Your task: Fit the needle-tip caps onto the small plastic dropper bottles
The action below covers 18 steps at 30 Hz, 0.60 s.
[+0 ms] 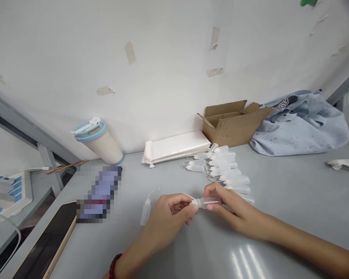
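Note:
Between my two hands lies a small translucent plastic squeeze bottle (209, 202), held sideways above the grey table. My left hand (172, 217) pinches the white cap end (195, 203) with thumb and fingers. The bottle's body is gripped by my right hand (228, 207), thumb below and index finger above. Left of my left hand, one similar bottle (145, 212) with a thin tail at its tip rests on the table. Behind my right hand, several more such bottles (225, 166) lie in a loose pile, partly hidden by that hand.
A stack of white envelopes (177, 146) and an open cardboard box (235, 126) stand by the wall, beside a pale blue cloth bundle (302, 128). To the left are a lidded tumbler (103, 143), a pixelated phone (100, 193), a dark phone-like device (50, 240) and a power strip (14, 193).

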Each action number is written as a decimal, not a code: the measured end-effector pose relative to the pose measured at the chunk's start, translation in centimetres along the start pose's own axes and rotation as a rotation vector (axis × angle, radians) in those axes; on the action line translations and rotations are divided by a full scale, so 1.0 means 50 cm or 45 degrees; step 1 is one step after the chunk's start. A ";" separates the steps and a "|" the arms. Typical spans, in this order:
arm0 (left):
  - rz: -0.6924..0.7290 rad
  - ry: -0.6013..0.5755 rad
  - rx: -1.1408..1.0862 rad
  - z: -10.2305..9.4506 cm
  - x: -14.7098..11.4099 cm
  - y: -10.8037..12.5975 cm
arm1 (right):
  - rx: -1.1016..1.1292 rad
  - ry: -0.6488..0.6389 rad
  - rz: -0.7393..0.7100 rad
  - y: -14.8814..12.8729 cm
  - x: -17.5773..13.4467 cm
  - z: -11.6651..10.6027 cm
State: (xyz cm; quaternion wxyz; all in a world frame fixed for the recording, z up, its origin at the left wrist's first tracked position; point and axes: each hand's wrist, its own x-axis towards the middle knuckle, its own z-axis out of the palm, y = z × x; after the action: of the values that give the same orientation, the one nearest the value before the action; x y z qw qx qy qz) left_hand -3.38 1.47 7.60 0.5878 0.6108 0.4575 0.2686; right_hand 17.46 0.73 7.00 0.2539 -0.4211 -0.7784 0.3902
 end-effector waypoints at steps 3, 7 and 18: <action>0.188 0.125 0.112 0.003 -0.003 0.000 | 0.319 -0.077 0.141 -0.006 0.002 -0.003; 0.219 0.105 0.172 0.004 -0.005 0.006 | 0.618 -0.159 0.235 -0.006 0.003 0.000; 0.308 0.116 0.291 0.012 -0.006 -0.006 | 0.673 -0.166 0.264 -0.001 0.000 0.005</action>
State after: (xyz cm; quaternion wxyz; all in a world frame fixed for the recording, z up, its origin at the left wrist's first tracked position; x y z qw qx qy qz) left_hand -3.08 0.89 7.25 0.4565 0.7114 0.4344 0.3112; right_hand 17.23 0.60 6.91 0.2630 -0.3917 -0.6171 0.6297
